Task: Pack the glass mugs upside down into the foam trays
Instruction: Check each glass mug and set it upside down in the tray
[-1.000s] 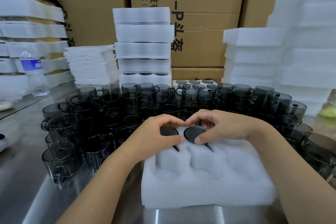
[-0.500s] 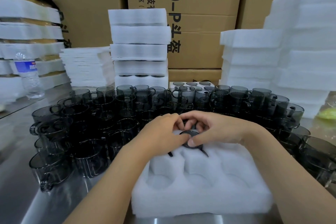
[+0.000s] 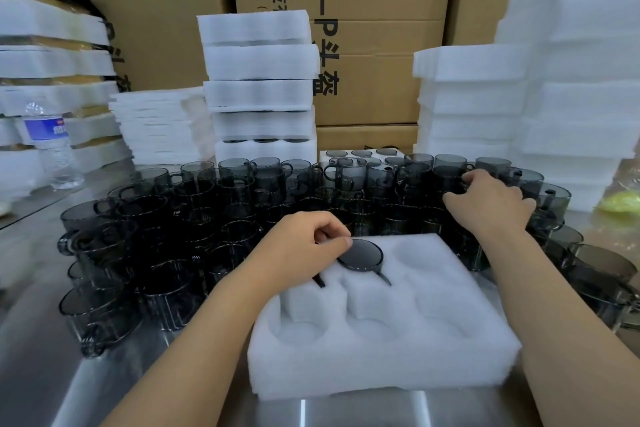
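A white foam tray [image 3: 381,350] lies in front of me on the steel table. In its back middle pocket sits an upside-down smoky glass mug [image 3: 361,255]. My left hand [image 3: 304,243] is curled over a second mug in the back left pocket; that mug is hidden except for its handle [image 3: 319,281]. The thumb tip touches the middle mug's edge. The tray's other pockets hold nothing. My right hand [image 3: 491,204] reaches into the back right of the crowd of upright mugs [image 3: 194,218], with fingers and thumb round one mug [image 3: 448,180].
Several stacks of foam trays [image 3: 259,87] stand behind the mugs and at both sides, against cardboard boxes [image 3: 381,45]. A filled tray [image 3: 360,152] peeks out behind the mugs. A water bottle [image 3: 52,142] stands far left. More mugs [image 3: 602,274] crowd the tray's right side.
My right hand left the middle mug in the tray and moved back and right to a loose mug. My left hand stayed on the back left mug.
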`<state>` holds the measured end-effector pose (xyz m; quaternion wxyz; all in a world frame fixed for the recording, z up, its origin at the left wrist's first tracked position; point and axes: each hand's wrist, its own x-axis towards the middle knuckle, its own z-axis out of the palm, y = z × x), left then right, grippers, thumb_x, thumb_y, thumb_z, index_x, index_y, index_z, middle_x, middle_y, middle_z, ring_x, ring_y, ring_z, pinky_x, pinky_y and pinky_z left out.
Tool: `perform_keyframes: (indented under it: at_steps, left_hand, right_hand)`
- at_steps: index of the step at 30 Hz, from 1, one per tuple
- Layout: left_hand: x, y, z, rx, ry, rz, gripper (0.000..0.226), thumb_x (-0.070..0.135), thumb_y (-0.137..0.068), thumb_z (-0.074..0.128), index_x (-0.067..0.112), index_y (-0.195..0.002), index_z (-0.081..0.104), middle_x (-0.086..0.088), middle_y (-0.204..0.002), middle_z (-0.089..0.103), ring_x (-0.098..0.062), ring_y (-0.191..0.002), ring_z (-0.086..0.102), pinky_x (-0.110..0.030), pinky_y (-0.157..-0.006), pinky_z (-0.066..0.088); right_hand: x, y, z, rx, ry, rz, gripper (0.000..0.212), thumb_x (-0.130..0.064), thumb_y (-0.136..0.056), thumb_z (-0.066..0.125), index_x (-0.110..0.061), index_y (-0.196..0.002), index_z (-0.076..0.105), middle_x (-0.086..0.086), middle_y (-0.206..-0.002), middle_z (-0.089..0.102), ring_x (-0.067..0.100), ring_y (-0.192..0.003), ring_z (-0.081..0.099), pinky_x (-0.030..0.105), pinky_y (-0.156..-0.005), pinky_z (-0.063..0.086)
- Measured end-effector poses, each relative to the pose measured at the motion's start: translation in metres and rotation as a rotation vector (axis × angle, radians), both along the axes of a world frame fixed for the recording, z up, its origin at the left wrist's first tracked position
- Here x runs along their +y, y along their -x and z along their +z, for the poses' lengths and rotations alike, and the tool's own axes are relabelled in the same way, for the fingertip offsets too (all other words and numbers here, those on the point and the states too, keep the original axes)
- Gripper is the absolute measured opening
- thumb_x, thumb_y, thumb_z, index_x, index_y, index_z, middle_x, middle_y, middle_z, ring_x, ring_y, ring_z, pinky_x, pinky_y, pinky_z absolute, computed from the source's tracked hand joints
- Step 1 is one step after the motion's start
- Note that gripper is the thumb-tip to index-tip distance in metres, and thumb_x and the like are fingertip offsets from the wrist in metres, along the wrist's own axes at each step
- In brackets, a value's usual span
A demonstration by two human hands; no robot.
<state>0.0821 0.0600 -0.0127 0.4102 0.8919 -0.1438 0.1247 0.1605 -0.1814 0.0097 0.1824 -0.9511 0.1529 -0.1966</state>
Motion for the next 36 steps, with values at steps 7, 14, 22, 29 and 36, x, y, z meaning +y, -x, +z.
perform_keyframes:
  at_steps: [7,14,22,29,36]
  left_hand:
    - [0.003,-0.002,-0.001,0.021,0.001,0.002,0.015,0.027,-0.085,0.066,0.037,-0.075,0.068,0.025,-0.061,0.060,0.006,-0.057,0.051,-0.006,-0.055,0.039]
    - [0.005,-0.004,-0.003,0.022,0.011,-0.011,0.012,0.029,-0.085,0.066,0.036,-0.076,0.069,0.020,-0.062,0.060,0.005,-0.056,0.050,-0.008,-0.055,0.040]
    - [0.005,-0.007,-0.004,0.058,0.089,-0.033,0.011,0.029,-0.086,0.066,0.038,-0.091,0.064,0.029,-0.070,0.063,0.008,-0.060,0.052,-0.009,-0.062,0.041]
    - [0.006,-0.006,-0.004,0.063,0.167,-0.036,0.067,0.031,-0.084,0.067,0.034,-0.141,0.032,0.020,-0.089,0.070,0.006,-0.070,0.058,-0.011,-0.066,0.046]
    - [0.005,-0.010,-0.003,0.060,0.325,-0.046,0.044,0.021,-0.084,0.071,0.032,-0.121,0.051,0.003,-0.092,0.074,-0.012,-0.087,0.068,-0.016,-0.073,0.048]
  right_hand:
    - [-0.001,-0.005,-0.006,-0.124,-0.145,0.101,0.043,-0.009,-0.090,0.054,-0.013,-0.132,0.047,0.014,-0.114,0.064,0.034,-0.111,0.054,0.042,-0.095,0.040]
    - [0.001,-0.007,-0.008,-0.193,-0.249,0.136,0.044,0.001,-0.088,0.052,-0.012,-0.131,0.050,0.016,-0.107,0.065,0.032,-0.098,0.057,0.029,-0.070,0.038]
    - [0.012,0.011,0.010,-0.366,-0.259,0.261,0.023,-0.007,-0.088,0.056,-0.018,-0.107,0.060,-0.001,-0.084,0.064,0.022,-0.083,0.056,0.028,-0.073,0.037]
    - [0.048,0.037,0.020,-0.307,-0.700,0.824,0.025,-0.006,-0.085,0.065,-0.029,-0.086,0.057,-0.005,-0.077,0.063,0.008,-0.066,0.069,0.020,-0.063,0.046]
    - [0.067,0.048,0.011,0.047,-0.924,1.197,0.037,0.004,-0.082,0.066,-0.019,-0.108,0.056,-0.001,-0.076,0.069,0.020,-0.072,0.070,0.023,-0.064,0.054]
